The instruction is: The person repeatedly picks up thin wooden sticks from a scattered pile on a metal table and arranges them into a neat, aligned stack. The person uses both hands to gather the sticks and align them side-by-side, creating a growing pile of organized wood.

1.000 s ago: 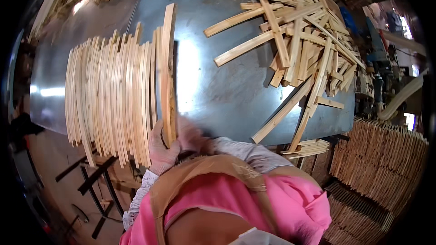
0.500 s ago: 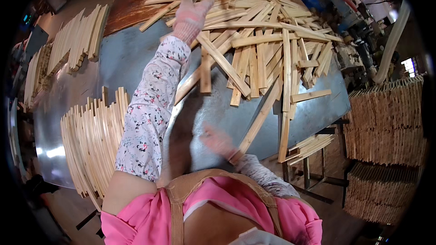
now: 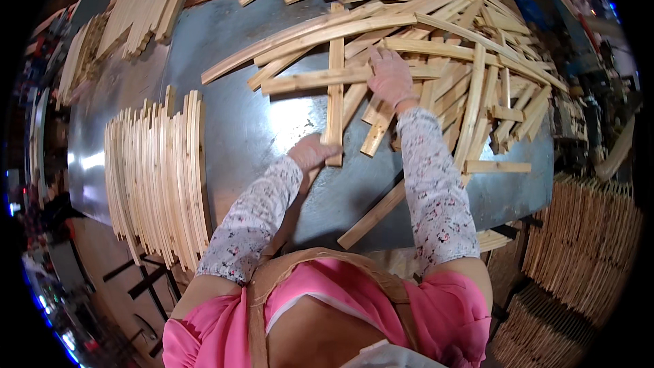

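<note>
Loose pale wooden strips (image 3: 436, 3) lie in a tangled heap across the metal-topped table (image 3: 235, 136). My left hand (image 3: 313, 152), in a pinkish glove, closes on the near end of a lengthwise wooden strip (image 3: 335, 112), with the thumb across it. Farther off, at the heap's near side, my gloved right hand (image 3: 392, 78) is over a crosswise wooden strip (image 3: 306, 82), fingers bent around it; their undersides are hidden. That strip passes over the one at my left hand. On the left, a row of strips (image 3: 157, 177) lies side by side.
More aligned strips (image 3: 146, 10) rest at the table's far left. A single strip (image 3: 371, 218) slants near the front edge, and a short piece (image 3: 497, 166) lies at right. Tall stacks of wood (image 3: 579, 245) stand beyond the table's right side.
My left hand has come back from the far heap to the near end of a strip. My right hand has reached forward onto the heap. Several strips now lie farther left, and the view has shifted.
</note>
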`<state>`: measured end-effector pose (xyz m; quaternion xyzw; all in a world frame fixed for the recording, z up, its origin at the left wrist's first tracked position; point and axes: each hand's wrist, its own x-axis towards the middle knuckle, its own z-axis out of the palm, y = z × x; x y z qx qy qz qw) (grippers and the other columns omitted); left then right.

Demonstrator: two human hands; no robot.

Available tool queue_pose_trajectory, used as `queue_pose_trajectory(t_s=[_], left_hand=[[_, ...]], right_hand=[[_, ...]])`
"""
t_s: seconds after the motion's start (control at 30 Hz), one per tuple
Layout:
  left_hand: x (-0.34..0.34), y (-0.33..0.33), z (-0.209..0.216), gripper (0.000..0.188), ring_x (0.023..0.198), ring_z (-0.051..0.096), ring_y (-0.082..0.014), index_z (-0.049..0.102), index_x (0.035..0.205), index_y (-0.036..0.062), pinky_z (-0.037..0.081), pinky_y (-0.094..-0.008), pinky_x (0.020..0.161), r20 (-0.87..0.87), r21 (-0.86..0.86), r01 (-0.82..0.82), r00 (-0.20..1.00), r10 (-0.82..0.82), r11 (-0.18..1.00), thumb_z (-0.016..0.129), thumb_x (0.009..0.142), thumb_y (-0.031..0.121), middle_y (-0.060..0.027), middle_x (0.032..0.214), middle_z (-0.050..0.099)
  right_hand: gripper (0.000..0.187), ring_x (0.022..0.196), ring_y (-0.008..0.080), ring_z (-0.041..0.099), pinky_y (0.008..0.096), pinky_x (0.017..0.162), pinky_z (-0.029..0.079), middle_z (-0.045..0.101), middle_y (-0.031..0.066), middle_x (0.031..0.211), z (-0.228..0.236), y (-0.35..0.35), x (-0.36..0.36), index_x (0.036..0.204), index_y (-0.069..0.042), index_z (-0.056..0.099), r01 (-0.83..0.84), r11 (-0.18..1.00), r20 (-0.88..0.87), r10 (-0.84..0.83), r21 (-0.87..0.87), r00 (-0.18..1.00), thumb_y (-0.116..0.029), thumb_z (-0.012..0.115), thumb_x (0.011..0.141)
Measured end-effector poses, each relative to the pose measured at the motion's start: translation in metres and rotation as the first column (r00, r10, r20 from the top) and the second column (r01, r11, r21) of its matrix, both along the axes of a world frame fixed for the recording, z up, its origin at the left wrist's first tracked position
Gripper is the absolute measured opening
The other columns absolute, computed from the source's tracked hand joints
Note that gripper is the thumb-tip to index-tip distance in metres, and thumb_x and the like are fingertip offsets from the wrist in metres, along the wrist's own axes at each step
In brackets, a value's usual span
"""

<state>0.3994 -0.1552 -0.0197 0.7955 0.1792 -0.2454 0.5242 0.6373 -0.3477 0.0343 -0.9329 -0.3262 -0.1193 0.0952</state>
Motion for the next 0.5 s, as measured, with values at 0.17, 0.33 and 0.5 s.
queue_pose_trajectory(t_s=[0.17,0.33,0.5], left_hand=[[-0.126,0.019,0.033,0.068,0.1,0.077,-0.0384,0.076,0.116,-0.0064,0.058,-0.0452,0.095,-0.324,0.096,0.131,0.941,-0.094,0.987,0.077,0.087,0.055,-0.027,0.103,0.079],[-0.195,0.068,0.044,0.025,0.086,0.074,-0.0215,0.075,0.108,0.0066,0.058,-0.0372,0.078,0.051,0.137,0.375,0.922,-0.385,0.917,0.069,0.103,0.031,-0.0097,0.089,0.076],[-0.113,0.179,0.027,0.034,0.09,0.074,-0.0315,0.076,0.121,0.0084,0.059,-0.0426,0.088,0.324,0.354,0.13,0.912,-0.252,0.926,0.063,0.104,0.035,-0.0166,0.099,0.077]], right_hand=[[0.055,0.112,0.0404,0.072,0.0559,0.091,0.056,0.077,0.0212,0.12,0.015,0.017,0.016,0.139,-0.011,0.065,-0.349,0.895,-0.553,0.148,-0.279,0.82,-0.045,0.062,0.095],[0.059,0.104,0.0403,0.07,0.0507,0.092,0.056,0.073,0.0158,0.108,0.008,-0.007,-0.067,0.135,-0.013,0.065,-0.608,0.785,-0.483,0.49,-0.117,0.726,-0.047,0.073,0.087],[0.057,0.107,0.0337,0.068,0.0481,0.096,0.054,0.071,0.0105,0.107,0.0,-0.058,-0.084,0.137,-0.017,0.066,-0.5,0.841,-0.368,0.407,-0.206,0.836,-0.03,0.079,0.083]])
